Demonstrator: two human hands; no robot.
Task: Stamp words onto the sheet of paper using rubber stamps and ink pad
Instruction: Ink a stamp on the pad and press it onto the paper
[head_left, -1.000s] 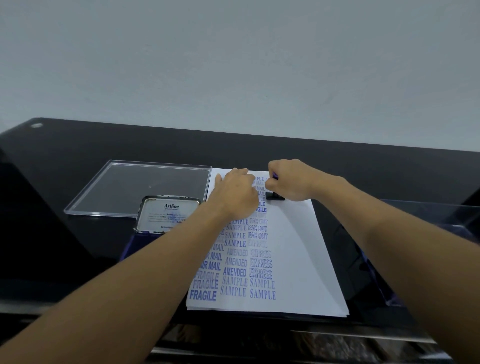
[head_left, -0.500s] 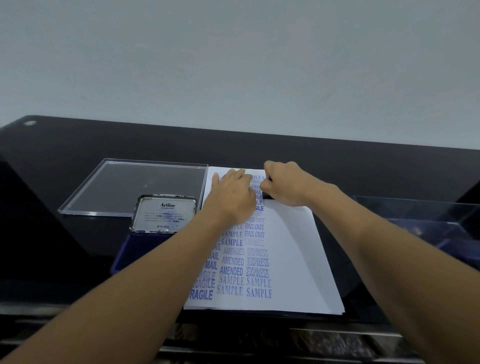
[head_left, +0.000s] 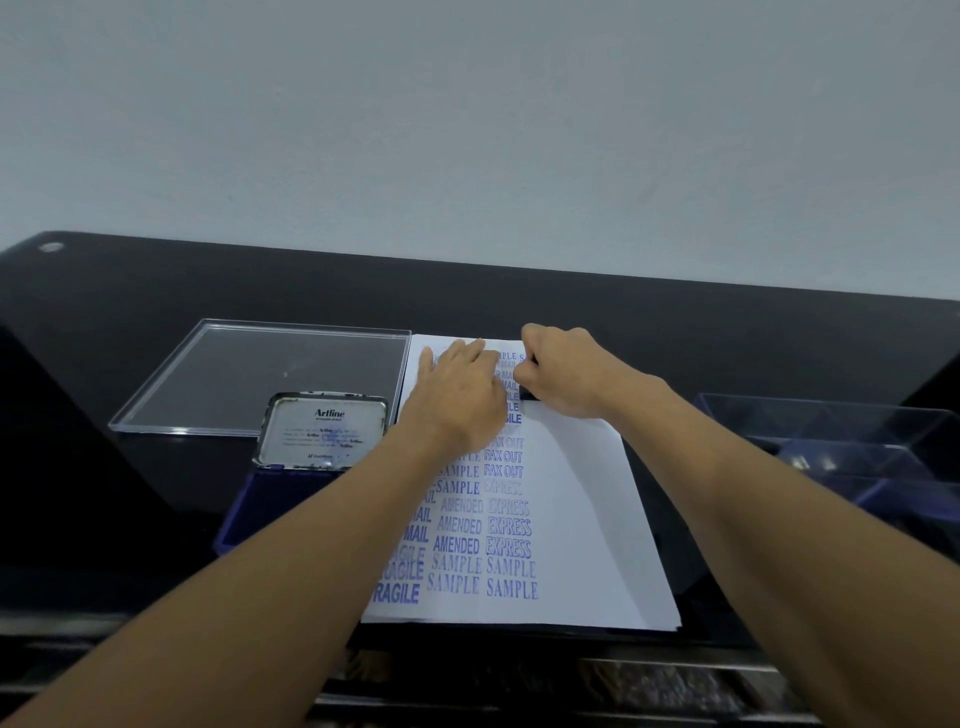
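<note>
– At the far end of the sheet of paper (head_left: 582, 519), the fingers (head_left: 535, 358) of the right hand (head_left: 566, 371) are curled tight round a small stamp (head_left: 530, 396), dark base down on the page beside the blue words.

– Yep, and the left hand (head_left: 462, 395) lies flat on the sheet right next to it, fingers straight and together. Ink pad (head_left: 244, 514) sits open just left of the sheet, lid (head_left: 324, 428) tipped up. Clear tray (head_left: 260, 374) is left of the sheet's far corner, clear box (head_left: 831, 441) well off to its right.

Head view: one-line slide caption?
Right hand presses a rubber stamp onto the sheet while the left hand steadies it.
</note>
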